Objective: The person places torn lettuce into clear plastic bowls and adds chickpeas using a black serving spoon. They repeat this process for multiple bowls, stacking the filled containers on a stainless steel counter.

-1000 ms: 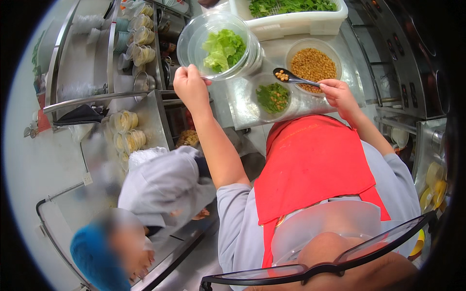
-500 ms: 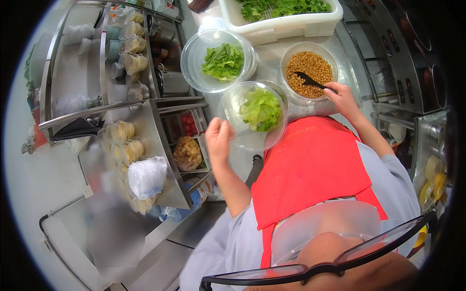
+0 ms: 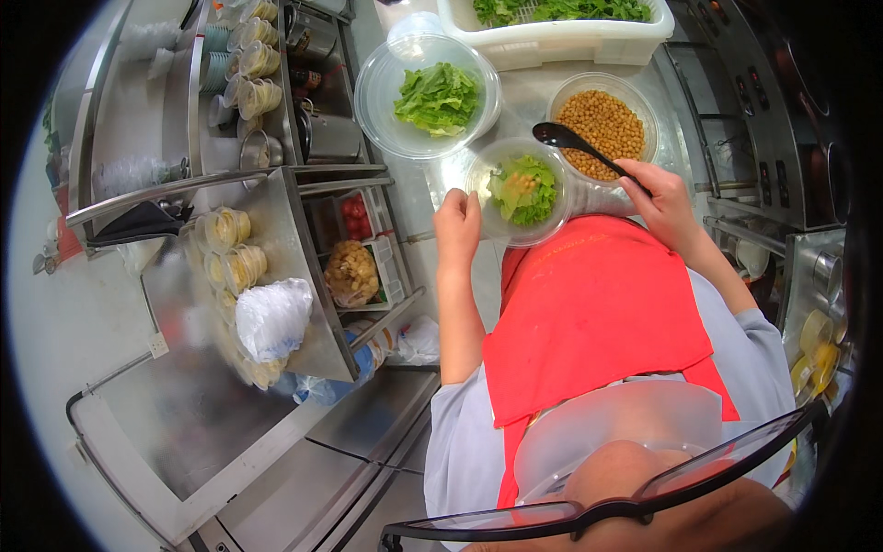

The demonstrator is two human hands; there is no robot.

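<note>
My left hand (image 3: pixel 457 225) is closed at the left rim of a clear plastic bowl (image 3: pixel 544 230) with chopped lettuce (image 3: pixel 538 204) in it. Some blurred, tan chickpeas (image 3: pixel 521 182) show over that lettuce. My right hand (image 3: pixel 660 204) grips the handle of a black spoon (image 3: pixel 558 135). The spoon's head hangs above the gap between the lettuce bowl and a round clear tub (image 3: pixel 651 115) of chickpeas (image 3: pixel 598 115). Farther back on the left stands another set of clear bowls (image 3: pixel 377 120), apparently nested, with lettuce (image 3: pixel 438 97) in the top one.
At the back of the metal counter (image 3: pixel 515 92) is a white crate (image 3: pixel 570 46) of greens. On my left, an open drawer holds a bag of tan pieces (image 3: pixel 352 273) and red produce (image 3: pixel 355 216). Shelves carry several lidded cups (image 3: pixel 253 97). Dark kitchen equipment (image 3: pixel 782 120) stands right.
The spoon has come up out of the chickpeas and swung left over the lettuce bowl, where chickpeas now show. My left hand has moved right with the bowl. The view has shifted slightly.
</note>
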